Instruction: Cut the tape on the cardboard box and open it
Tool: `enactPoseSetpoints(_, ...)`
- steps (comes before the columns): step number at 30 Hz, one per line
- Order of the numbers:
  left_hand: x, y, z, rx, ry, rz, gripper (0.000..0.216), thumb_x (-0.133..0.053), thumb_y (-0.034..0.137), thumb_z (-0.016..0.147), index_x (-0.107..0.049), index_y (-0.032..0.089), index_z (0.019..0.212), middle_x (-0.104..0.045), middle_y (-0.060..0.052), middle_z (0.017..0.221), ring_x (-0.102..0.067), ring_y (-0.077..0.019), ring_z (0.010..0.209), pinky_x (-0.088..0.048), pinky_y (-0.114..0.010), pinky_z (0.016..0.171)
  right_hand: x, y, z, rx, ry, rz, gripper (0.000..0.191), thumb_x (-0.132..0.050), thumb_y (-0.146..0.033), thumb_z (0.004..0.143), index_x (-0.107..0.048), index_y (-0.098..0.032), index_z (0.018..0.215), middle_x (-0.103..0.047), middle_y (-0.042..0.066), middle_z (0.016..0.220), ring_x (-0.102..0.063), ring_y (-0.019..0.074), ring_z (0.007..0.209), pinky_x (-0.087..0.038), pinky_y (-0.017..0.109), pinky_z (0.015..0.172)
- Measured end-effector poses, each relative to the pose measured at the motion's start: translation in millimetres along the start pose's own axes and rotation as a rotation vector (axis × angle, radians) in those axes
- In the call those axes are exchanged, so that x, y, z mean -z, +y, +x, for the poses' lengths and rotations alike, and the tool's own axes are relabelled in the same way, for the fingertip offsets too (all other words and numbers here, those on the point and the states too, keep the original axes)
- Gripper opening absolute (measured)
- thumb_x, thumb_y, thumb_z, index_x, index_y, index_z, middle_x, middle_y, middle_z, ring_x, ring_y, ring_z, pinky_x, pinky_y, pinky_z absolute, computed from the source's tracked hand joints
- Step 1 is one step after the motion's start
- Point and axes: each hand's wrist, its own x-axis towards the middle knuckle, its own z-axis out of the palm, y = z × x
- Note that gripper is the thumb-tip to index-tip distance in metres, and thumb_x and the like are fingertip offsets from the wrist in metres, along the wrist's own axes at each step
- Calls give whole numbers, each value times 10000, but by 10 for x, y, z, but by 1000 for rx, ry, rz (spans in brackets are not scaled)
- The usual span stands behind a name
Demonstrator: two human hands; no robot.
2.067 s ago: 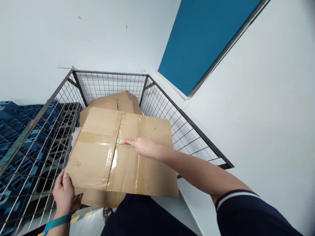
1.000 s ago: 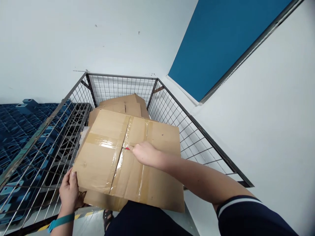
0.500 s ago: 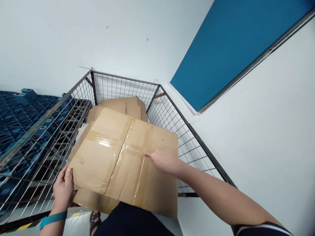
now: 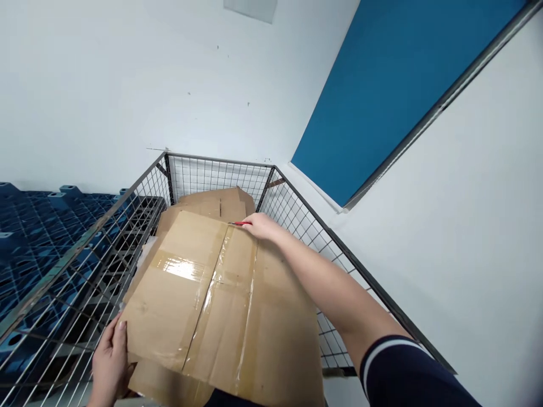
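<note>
A flattened brown cardboard box with clear tape strips point(image 4: 220, 305) is laid across the top of a grey wire-mesh cage point(image 4: 297, 203), above other folded brown cardboard sheets point(image 4: 216, 200). Its near left corner is gripped by the left hand point(image 4: 111, 362). A small red-handled cutter point(image 4: 240, 223) is held closed in the right hand point(image 4: 259, 226) at the box's far edge. Blue plastic pallets point(image 4: 29, 226) are seen beside the cage.

One head-worn camera looks forward and steeply down from close above a taped cardboard box point(image 4: 220, 299), which fills the lower centre of the frame. A wire cage point(image 4: 297, 198) runs away toward the middle, a white wall point(image 4: 106, 85) fills the upper left, and a blue panel point(image 4: 394, 79) the upper right.
</note>
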Motion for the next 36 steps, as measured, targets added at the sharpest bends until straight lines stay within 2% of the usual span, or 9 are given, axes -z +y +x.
enactPoseSetpoints(4,-2,23,-19,12,29,-6,785,-479,700,744,-675,112,1225,-670,-182,1309,-617,-373,1223,-459,-521,1112,87,-137,289,19,-34,-86,346,-518,-364,961,-742,-294,1215,-745,64,1161,-660,207,1035,-444,263,773)
enactPoseSetpoints(8,6,10,-13,31,26,-4,747,-496,685,743,-681,133,1212,-675,-174,1305,-614,-372,1227,-473,-521,1090,163,-228,422,42,-68,-174,338,-546,-317,940,-745,-286,1211,-742,84,1167,-660,226,1058,-454,283,808)
enactPoseSetpoints(18,-4,40,-27,-5,42,33,706,-461,678,769,-691,147,1174,-699,-158,1239,-644,-364,1157,-489,-523,1069,163,-177,431,106,-41,-227,367,-500,-338,965,-719,-290,1255,-728,79,1212,-653,240,1093,-473,304,830)
enactPoseSetpoints(25,11,-46,24,34,27,84,691,-467,647,799,-680,153,1233,-689,-158,1263,-636,-370,1174,-466,-540,1091,221,-140,517,131,-45,-223,370,-484,-335,972,-716,-289,1256,-722,76,1227,-645,247,1110,-479,317,838)
enactPoseSetpoints(31,22,-58,42,36,26,70,704,-483,659,785,-685,155,1233,-683,-152,1275,-608,-370,1225,-488,-510,1081,258,-261,522,75,-98,-245,319,-569,-281,928,-747,-204,1181,-717,142,1204,-668,282,1071,-502,343,821)
enactPoseSetpoints(36,50,-96,77,23,20,127,711,-472,651,790,-684,137,1233,-686,-176,1261,-617,-383,1209,-488,-535,1069,327,-269,493,68,-162,-254,323,-622,-261,897,-744,-179,1185,-719,157,1187,-679,266,1014,-498,319,772)
